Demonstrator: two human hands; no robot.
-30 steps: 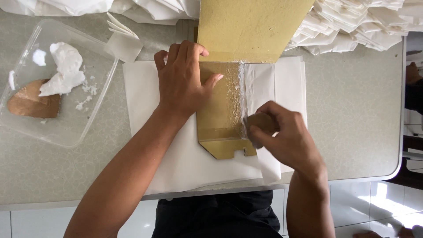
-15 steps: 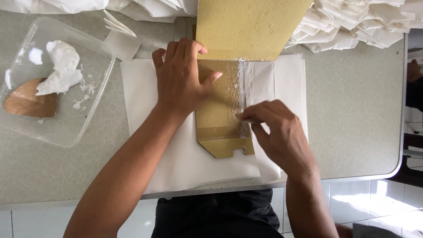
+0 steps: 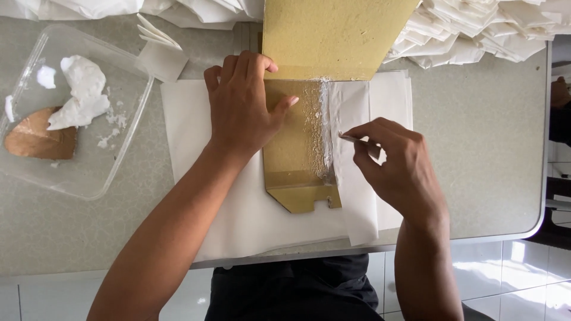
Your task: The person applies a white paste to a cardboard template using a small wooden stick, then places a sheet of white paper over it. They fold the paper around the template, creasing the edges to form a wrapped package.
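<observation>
Head view, looking down on a grey table. One gold cardboard piece lies on a white paper sheet at the table's middle, its long axis running away from the person, with a notched tab at the near end. A wider gold flap rises from its far end. The left hand lies flat on the cardboard's left part, fingers spread and released, gripping nothing but pressing it down. A single streak of white paste runs along the cardboard's right edge, parallel to the long axis. The right hand is just to the right of that streak, fingers pinched around a thin tool whose tip points left toward the paste; this is the nearer hand to the pasted edge. One white paper strip lies under the tool, beside the streak. At the left, one clear plastic tub holds a lump of white paste and one brown scrap. Stacks of folded white paper line the far edge; their number cannot be told
</observation>
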